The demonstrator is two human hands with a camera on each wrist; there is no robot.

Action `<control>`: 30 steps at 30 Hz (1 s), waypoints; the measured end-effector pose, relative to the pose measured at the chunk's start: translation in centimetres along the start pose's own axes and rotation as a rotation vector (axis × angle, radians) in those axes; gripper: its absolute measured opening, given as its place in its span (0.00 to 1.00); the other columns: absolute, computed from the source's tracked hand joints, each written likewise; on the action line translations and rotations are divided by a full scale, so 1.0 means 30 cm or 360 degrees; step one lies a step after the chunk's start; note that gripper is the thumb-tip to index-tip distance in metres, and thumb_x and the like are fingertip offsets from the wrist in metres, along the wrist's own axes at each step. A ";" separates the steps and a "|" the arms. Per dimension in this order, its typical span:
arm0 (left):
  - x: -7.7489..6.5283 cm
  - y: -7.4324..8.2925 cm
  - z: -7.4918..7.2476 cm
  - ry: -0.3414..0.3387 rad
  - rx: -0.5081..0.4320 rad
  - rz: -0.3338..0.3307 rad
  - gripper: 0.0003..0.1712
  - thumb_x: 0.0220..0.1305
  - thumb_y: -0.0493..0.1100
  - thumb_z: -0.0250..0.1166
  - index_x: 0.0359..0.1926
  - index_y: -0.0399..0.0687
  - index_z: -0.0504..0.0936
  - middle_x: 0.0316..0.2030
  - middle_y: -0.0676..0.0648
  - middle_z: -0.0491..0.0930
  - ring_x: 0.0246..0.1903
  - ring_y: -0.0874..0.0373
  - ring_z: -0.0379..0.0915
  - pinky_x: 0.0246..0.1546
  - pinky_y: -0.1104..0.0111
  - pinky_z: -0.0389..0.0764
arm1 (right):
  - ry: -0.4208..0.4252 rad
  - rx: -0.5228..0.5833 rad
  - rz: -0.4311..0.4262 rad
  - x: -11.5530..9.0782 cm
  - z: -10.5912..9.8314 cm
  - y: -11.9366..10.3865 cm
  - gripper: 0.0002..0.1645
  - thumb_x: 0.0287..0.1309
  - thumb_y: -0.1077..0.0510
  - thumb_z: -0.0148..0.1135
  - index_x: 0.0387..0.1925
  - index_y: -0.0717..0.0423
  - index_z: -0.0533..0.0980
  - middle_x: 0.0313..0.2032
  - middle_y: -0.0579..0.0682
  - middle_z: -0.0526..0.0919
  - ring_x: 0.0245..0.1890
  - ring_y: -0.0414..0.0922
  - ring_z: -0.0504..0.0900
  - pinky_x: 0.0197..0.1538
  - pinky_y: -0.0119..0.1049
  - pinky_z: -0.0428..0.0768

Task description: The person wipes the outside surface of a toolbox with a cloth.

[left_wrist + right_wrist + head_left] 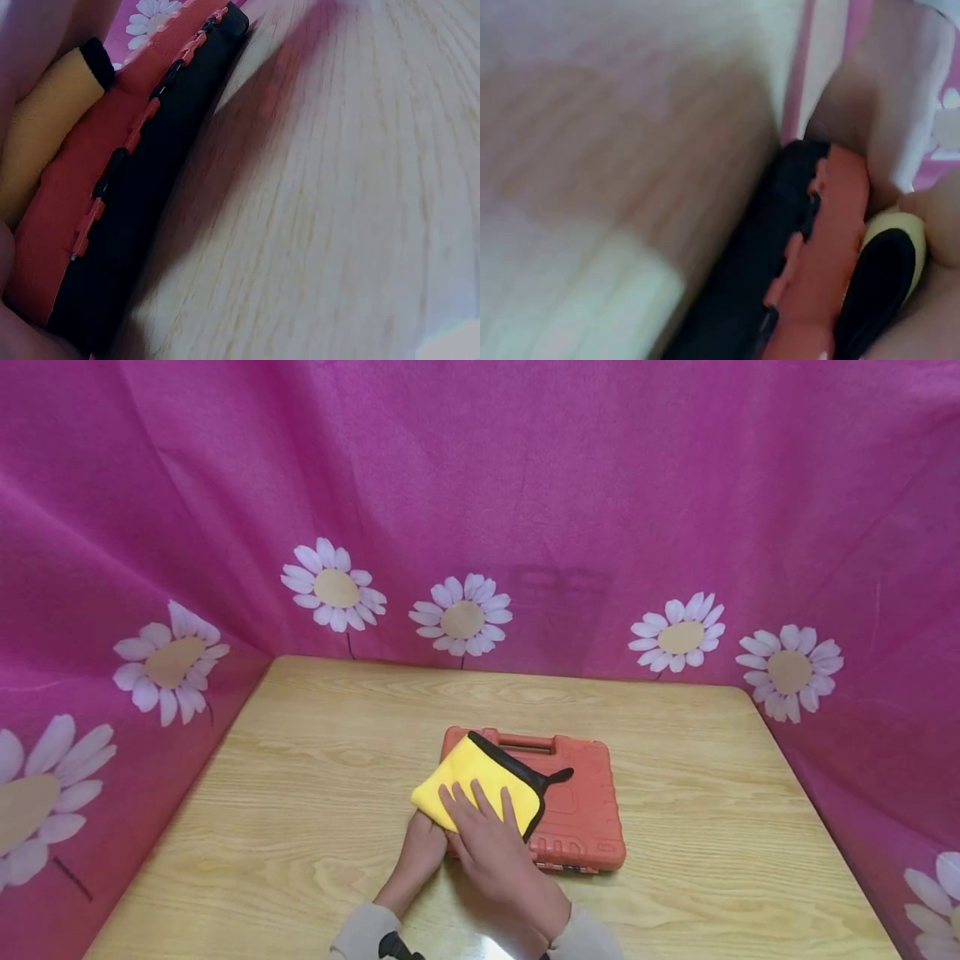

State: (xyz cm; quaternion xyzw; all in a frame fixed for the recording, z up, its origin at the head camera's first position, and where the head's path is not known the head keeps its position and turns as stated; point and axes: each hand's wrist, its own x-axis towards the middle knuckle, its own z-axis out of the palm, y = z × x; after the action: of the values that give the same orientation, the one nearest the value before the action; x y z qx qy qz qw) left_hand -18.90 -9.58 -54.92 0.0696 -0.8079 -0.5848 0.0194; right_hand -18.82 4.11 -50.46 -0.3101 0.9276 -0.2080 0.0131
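A folded yellow cloth (pixel 480 764) with black edging and a black loop lies on top of a red plastic case (pixel 588 802), over its left part. My right hand (pixel 491 852) rests on the cloth, fingers straight and spread. At the case's near left corner is my left hand (pixel 422 852), its fingers hidden by the cloth and the case. The left wrist view shows the case's hinged long side with a black lower half (pixel 135 217). In the right wrist view, the left hand (pixel 877 97) touches the end of the case.
The case lies flat on a light wooden table (pixel 300 777), its carrying handle (pixel 525 742) toward the far side. A magenta curtain (pixel 525 485) with daisies encloses the table at the back and both sides.
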 end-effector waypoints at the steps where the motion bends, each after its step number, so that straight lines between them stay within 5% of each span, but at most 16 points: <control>1: 0.000 0.000 0.000 -0.0009 -0.0006 -0.0006 0.21 0.74 0.33 0.46 0.64 0.27 0.68 0.54 0.34 0.76 0.56 0.44 0.70 0.60 0.47 0.70 | 0.0025 -0.0053 -0.0011 -0.004 0.006 -0.001 0.33 0.76 0.51 0.49 0.77 0.49 0.58 0.73 0.52 0.63 0.74 0.57 0.55 0.70 0.68 0.46; 14: 0.008 -0.002 0.011 -0.0009 -0.0023 0.0026 0.26 0.76 0.36 0.48 0.71 0.30 0.62 0.64 0.33 0.70 0.65 0.42 0.65 0.65 0.47 0.66 | 0.0224 -0.0440 -0.0072 -0.032 0.031 0.013 0.34 0.72 0.49 0.54 0.76 0.45 0.61 0.70 0.49 0.68 0.71 0.58 0.62 0.67 0.65 0.60; 22: 0.017 -0.004 0.016 -0.0011 0.0036 0.0072 0.30 0.79 0.37 0.44 0.75 0.30 0.52 0.73 0.34 0.56 0.73 0.41 0.49 0.71 0.47 0.53 | 0.0177 -0.0434 -0.0026 -0.053 0.024 0.039 0.35 0.71 0.50 0.55 0.76 0.40 0.61 0.72 0.49 0.65 0.72 0.59 0.59 0.67 0.65 0.58; 30: 0.024 0.001 0.009 -0.0017 0.0025 0.0033 0.30 0.79 0.37 0.42 0.77 0.32 0.50 0.74 0.34 0.56 0.73 0.40 0.49 0.70 0.44 0.54 | 0.0159 -0.0421 0.0005 -0.086 0.007 0.074 0.35 0.70 0.50 0.56 0.75 0.40 0.62 0.72 0.50 0.65 0.72 0.59 0.59 0.68 0.66 0.57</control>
State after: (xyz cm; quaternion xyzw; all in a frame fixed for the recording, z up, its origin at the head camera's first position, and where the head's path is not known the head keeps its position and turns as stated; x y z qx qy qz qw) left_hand -19.63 -9.42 -55.00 0.0581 -0.8132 -0.5787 0.0207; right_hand -17.97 7.12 -51.78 -0.2971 0.9468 -0.0991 -0.0736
